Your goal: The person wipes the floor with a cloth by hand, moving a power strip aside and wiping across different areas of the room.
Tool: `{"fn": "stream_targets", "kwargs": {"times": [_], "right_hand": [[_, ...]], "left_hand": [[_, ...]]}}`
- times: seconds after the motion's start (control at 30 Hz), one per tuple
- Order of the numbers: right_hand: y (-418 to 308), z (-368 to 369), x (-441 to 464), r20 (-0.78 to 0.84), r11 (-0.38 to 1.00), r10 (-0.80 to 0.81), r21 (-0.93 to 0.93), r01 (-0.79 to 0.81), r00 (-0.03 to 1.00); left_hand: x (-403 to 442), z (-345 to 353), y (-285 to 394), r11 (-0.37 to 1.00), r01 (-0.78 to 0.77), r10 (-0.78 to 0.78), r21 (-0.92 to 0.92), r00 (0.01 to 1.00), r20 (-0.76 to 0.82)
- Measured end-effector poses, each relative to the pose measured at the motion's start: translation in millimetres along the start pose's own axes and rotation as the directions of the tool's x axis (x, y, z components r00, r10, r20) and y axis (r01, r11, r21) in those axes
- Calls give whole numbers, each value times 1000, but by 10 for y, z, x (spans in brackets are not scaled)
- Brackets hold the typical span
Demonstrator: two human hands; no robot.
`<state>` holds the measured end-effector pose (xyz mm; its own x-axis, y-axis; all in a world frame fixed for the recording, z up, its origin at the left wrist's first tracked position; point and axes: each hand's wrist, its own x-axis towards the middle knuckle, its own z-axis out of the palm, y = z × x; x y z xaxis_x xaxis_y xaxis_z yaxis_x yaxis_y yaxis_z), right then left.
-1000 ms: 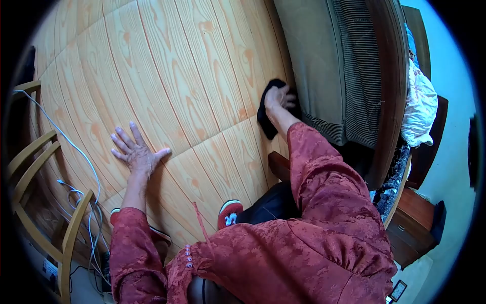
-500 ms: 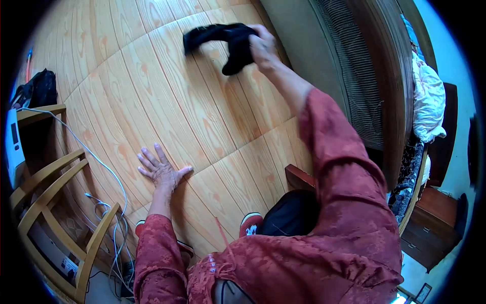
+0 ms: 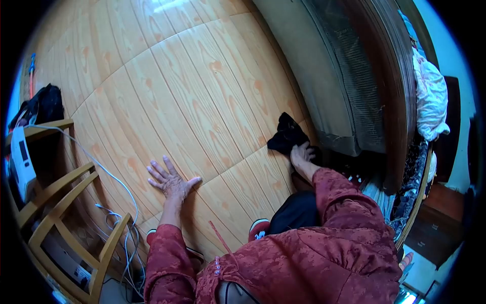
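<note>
A black cloth (image 3: 290,135) is being pressed to the wood-patterned floor (image 3: 202,96) by the right hand (image 3: 302,154), its fingers spread loosely over the cloth's near edge — how much is gripped cannot be told. The cloth lies bunched beside the foot of the grey-green sofa (image 3: 324,91), whose dark wooden frame (image 3: 387,86) curves along the right. The left hand (image 3: 174,186) is planted on the boards, fingers fanned wide, nothing held.

Light is thrown back in a bright patch at the floor's top edge. At the left, a yellowish wooden chair (image 3: 71,223) is seen, with a white cable (image 3: 115,177) looped past it and a black bag (image 3: 44,106) near its upper end. Beyond the sofa — a pale bundled fabric (image 3: 429,99), a brown cabinet (image 3: 436,228) and a light blue wall (image 3: 455,45).
</note>
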<state>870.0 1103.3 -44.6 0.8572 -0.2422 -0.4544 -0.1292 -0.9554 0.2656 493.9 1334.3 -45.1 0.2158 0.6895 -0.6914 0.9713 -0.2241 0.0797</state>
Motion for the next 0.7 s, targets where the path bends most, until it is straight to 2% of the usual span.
{"fn": "stream_targets", "kwargs": {"times": [0.1,0.2,0.23,0.3,0.33,0.37,0.4,0.47,0.5,0.53,0.57,0.6,0.63,0.67,0.7], "right_hand": [[-509,-204,-40,-78,994,-46,97,54,996],[-1537,-257,112,-315,986,-122,70,151,941],[-1924,-470,-46,-251,968,-201,95,231,947],[-2637,-527,-278,-346,854,-460,81,515,818],[-2935,-582,-482,-331,753,-570,158,639,752],[-3339,-504,-569,-346,718,-617,121,686,707],[-3600,-320,-760,-449,608,-686,77,790,572],[-3967,-209,-1035,-325,378,-889,-130,917,321],[-3956,-98,-1167,-443,276,-846,116,954,298],[-3904,21,-1280,-552,117,-780,334,935,295],[-3856,-48,-1352,-550,105,-774,376,921,312],[-3719,-267,-1429,-450,43,-789,639,768,418],[-3544,-526,-1501,-322,-13,-814,843,538,484],[-3442,-612,-1485,-310,-95,-783,916,389,539],[-3149,-909,-1495,-200,-117,-839,974,192,505]], "left_hand": [[-10,-10,16,1000,10,-10,13,1000,22],[-16,-58,43,1000,17,-18,25,999,38],[-21,-72,47,999,16,-18,32,999,44],[-32,-63,42,999,24,-26,34,999,41],[-44,-59,50,999,28,-29,36,999,33],[-34,-57,59,999,23,-24,39,999,24],[-24,-28,45,999,17,-17,40,1000,11],[-18,-26,67,997,28,-28,67,1000,5],[-25,-19,72,996,37,-37,78,999,3],[-12,42,23,998,4,-2,69,999,-40],[3,41,35,997,0,3,75,999,-40],[-5,41,38,997,3,0,74,999,-38],[-20,33,28,997,11,-9,70,999,-36],[-24,29,58,998,9,-7,67,999,-34],[-44,12,63,997,15,-13,70,1000,-27]]}}
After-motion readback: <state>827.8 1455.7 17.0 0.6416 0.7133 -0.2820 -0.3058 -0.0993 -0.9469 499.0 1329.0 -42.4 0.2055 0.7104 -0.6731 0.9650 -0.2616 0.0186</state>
